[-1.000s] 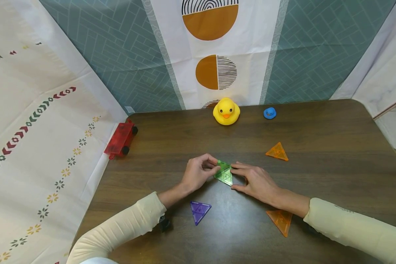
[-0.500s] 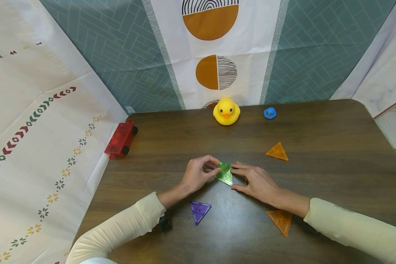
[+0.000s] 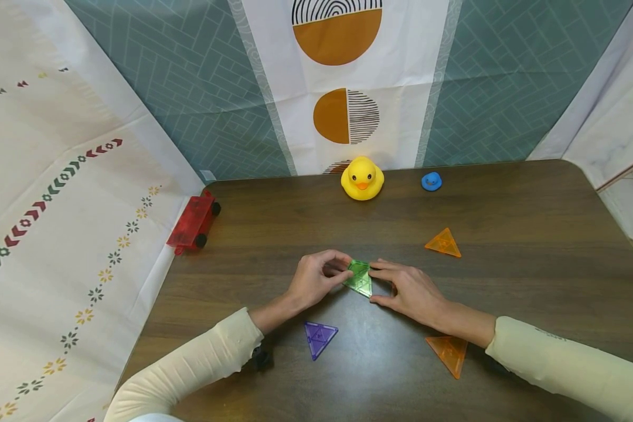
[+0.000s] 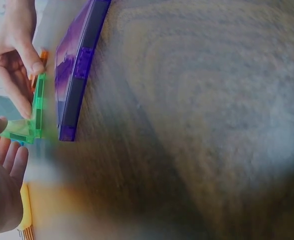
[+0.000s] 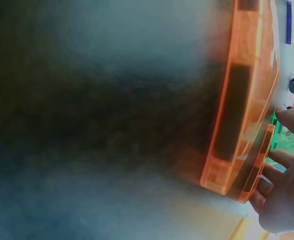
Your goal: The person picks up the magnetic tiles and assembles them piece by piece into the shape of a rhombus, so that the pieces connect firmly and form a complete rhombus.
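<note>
Two green triangular magnetic tiles meet at an edge near the table's middle. One lies flat; the other, a raised green tile [image 4: 17,131], stands up from it in the left wrist view. My left hand [image 3: 316,275] pinches the raised tile between thumb and fingers. My right hand [image 3: 408,287] holds the flat green tile [image 3: 360,285] along its right side, thumb at the near corner and fingertips at the far one. A purple triangular tile [image 3: 320,338] lies flat nearer me. An orange triangular tile [image 3: 448,353] lies partly beneath my right forearm.
A second orange triangular tile [image 3: 444,243] lies farther back on the right. Along the wooden table's [image 3: 274,205] back edge sit a yellow rubber duck [image 3: 362,179] and a small blue duck [image 3: 431,181]. A red toy wagon [image 3: 191,223] with black wheels stands at the far left corner.
My left fingers and the top of the raised green tile have shifted very slightly to the right. My right hand and the loose tiles have stayed in place.
</note>
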A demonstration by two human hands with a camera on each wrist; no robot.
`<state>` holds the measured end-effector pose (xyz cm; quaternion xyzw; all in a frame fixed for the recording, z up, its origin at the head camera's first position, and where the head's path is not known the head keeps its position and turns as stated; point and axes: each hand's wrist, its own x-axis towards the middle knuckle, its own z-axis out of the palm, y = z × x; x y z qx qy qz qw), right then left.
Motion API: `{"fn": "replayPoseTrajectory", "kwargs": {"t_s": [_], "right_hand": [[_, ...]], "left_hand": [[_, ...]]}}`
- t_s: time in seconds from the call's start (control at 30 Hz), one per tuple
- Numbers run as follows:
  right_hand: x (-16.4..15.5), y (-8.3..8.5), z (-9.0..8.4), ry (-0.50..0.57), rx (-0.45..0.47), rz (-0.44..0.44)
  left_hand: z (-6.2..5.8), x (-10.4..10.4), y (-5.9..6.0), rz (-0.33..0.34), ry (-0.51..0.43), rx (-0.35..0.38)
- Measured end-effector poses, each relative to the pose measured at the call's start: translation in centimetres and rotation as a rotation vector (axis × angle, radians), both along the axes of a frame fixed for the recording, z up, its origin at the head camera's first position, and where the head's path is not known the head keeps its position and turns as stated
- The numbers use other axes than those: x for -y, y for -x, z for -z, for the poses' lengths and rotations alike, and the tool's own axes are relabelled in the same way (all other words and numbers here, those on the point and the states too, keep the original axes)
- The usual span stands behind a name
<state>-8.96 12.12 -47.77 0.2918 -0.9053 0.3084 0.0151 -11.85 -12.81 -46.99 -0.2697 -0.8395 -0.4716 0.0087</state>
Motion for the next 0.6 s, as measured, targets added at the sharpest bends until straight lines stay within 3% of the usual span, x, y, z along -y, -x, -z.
{"fn": "replayPoseTrajectory", "kwargs": {"t_s": [0.23,0.6], "right_hand": [[0.0,0.0,0.0,-0.003,0.004,0.0],[0.0,0.0,-0.1,-0.005,0.005,-0.002]], "left_hand": [[-0.2,0.6,0.1,0.018,0.005,-0.049],[-1.5,1.4,-0.5,0.085,0.111,-0.085]]}}
